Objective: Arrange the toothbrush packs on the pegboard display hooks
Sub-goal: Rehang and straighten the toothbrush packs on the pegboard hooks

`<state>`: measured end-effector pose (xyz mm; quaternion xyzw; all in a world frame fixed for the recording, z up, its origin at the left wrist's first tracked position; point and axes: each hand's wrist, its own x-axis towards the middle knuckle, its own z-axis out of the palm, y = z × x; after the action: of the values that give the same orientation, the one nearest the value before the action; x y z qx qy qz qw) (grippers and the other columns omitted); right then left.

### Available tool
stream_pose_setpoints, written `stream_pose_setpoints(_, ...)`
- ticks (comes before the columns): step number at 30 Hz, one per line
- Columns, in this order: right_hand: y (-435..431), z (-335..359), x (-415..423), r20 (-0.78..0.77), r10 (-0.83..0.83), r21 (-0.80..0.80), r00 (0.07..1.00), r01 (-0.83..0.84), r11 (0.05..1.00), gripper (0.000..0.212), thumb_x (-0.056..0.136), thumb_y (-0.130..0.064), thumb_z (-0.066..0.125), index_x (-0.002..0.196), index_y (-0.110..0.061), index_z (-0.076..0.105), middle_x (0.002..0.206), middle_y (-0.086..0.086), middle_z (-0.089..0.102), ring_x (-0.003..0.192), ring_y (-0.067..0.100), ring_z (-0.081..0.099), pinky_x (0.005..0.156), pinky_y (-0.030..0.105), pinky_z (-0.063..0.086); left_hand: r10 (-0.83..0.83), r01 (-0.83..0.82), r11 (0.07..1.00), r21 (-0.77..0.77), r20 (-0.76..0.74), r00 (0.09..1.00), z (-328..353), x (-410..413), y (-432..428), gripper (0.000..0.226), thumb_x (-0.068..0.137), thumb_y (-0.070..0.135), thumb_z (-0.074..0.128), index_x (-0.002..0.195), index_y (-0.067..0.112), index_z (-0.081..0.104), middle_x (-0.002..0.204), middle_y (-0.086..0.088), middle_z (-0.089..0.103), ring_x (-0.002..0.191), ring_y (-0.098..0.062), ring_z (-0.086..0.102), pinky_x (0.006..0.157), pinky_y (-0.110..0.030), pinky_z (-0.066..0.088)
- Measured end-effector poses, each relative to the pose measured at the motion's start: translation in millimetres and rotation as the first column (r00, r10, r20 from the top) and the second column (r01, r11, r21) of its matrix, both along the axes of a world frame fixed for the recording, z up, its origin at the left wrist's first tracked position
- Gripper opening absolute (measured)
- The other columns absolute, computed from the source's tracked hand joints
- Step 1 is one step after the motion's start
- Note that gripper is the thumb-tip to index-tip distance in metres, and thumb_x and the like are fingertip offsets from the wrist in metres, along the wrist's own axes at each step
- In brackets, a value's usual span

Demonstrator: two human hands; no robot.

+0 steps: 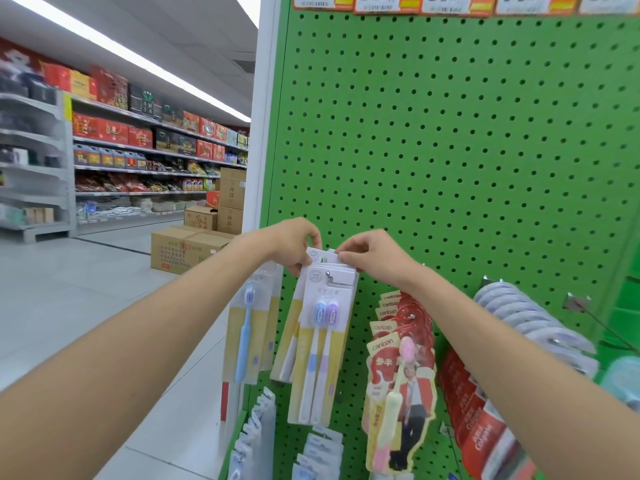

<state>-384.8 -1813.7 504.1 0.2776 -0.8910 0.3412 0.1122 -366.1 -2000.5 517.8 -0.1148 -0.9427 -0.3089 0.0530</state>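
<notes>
A green pegboard (450, 140) fills the right half of the view. Several white-and-yellow toothbrush packs (320, 341) hang on a metal hook (331, 278) near its lower left, the front one showing a blue and a purple brush. My left hand (294, 245) pinches the top left corner of the packs at the back of the hook. My right hand (370, 254) pinches their top right edge. Another pack with one blue brush (247, 327) hangs just left of them.
Red canban toothbrush packs (398, 358) hang right of my hands, with red Colgate packs (481, 410) and pale purple packs (526, 317) further right. A bare hook (588, 310) sticks out at the right. Price tags (450, 3) line the top. Cardboard boxes (187, 247) stand in the aisle at left.
</notes>
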Motion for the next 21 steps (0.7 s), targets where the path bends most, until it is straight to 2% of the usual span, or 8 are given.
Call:
stream_pose_setpoints(2,-0.8,-0.2,-0.8,-0.009,-0.014,0.02,1.0,0.014,1.0,0.009,0.093,-0.019,0.064,0.087,-0.023,0.07,0.09,-0.004,0.072,0.088,0.013,0.066,0.085,0.034,0.055,-0.019,0.019,1.0,-0.004,-0.011,1.0,-0.5,0.1,4.4,0.019,0.093,-0.004,0.059,0.11,0.005,0.056,0.082,-0.01,0.064,0.066,-0.018,0.068,0.058,-0.023,0.058)
stream_pose_setpoints(4,1.9,1.5,-0.7,-0.027,-0.025,0.034,0.999,0.026,0.999,0.008,0.093,-0.018,0.065,0.089,-0.019,0.072,0.086,-0.004,0.071,0.08,0.01,0.064,0.075,0.026,0.054,-0.056,0.056,0.998,-0.016,0.01,0.998,0.0,1.2,7.0,0.022,0.092,-0.006,0.059,0.111,0.005,0.058,0.082,-0.008,0.066,0.059,-0.01,0.064,0.05,-0.016,0.05)
stream_pose_setpoints(6,7.1,3.9,0.5,-0.042,-0.041,0.065,0.998,0.044,0.997,0.009,0.093,-0.017,0.064,0.091,-0.015,0.073,0.082,-0.004,0.07,0.07,0.006,0.059,0.063,0.018,0.047,-0.087,0.087,0.996,-0.019,0.027,0.996,1.7,-0.2,5.7,0.029,0.089,-0.01,0.059,0.112,0.007,0.061,0.096,-0.009,0.071,0.068,-0.01,0.066,0.054,-0.016,0.051)
stream_pose_setpoints(8,13.2,4.6,0.6,-0.039,-0.05,0.079,0.998,0.053,0.995,0.01,0.094,-0.019,0.064,0.093,-0.014,0.073,0.081,-0.002,0.07,0.065,0.006,0.056,0.06,0.018,0.046,-0.075,0.075,0.997,0.003,-0.019,0.997,3.5,-5.3,3.0,0.033,0.088,-0.014,0.058,0.11,0.009,0.064,0.103,-0.008,0.069,0.076,-0.012,0.067,0.059,-0.018,0.054)
stream_pose_setpoints(10,16.4,3.4,0.2,-0.017,-0.038,0.065,0.999,0.039,0.997,0.011,0.093,-0.019,0.065,0.094,-0.012,0.074,0.082,0.001,0.07,0.066,0.008,0.056,0.063,0.022,0.05,-0.042,0.044,0.999,0.018,-0.103,0.994,3.3,-12.1,1.1,0.029,0.089,-0.012,0.058,0.106,0.011,0.066,0.101,-0.007,0.068,0.079,-0.013,0.066,0.065,-0.022,0.056)
stream_pose_setpoints(13,14.4,-1.7,-1.4,-0.019,-0.031,0.075,0.999,0.033,0.997,0.013,0.094,-0.018,0.063,0.095,-0.011,0.074,0.073,-0.006,0.065,0.06,0.004,0.053,0.059,0.018,0.045,-0.025,0.018,0.999,-0.045,-0.172,0.985,-0.6,-21.6,1.4,0.023,0.093,-0.003,0.058,0.106,0.013,0.068,0.101,-0.006,0.069,0.079,-0.011,0.065,0.068,-0.024,0.056)
stream_pose_setpoints(21,15.3,-4.8,-4.0,-0.001,-0.014,0.051,1.0,0.014,0.999,0.012,0.094,-0.016,0.063,0.091,-0.012,0.074,0.07,-0.007,0.065,0.058,0.002,0.052,0.056,0.013,0.046,-0.07,0.055,0.992,-0.109,-0.138,0.988,-4.6,-32.7,7.9,0.015,0.089,0.016,0.07,0.103,0.013,0.076,0.088,0.004,0.074,0.075,-0.011,0.064,0.067,-0.022,0.056)
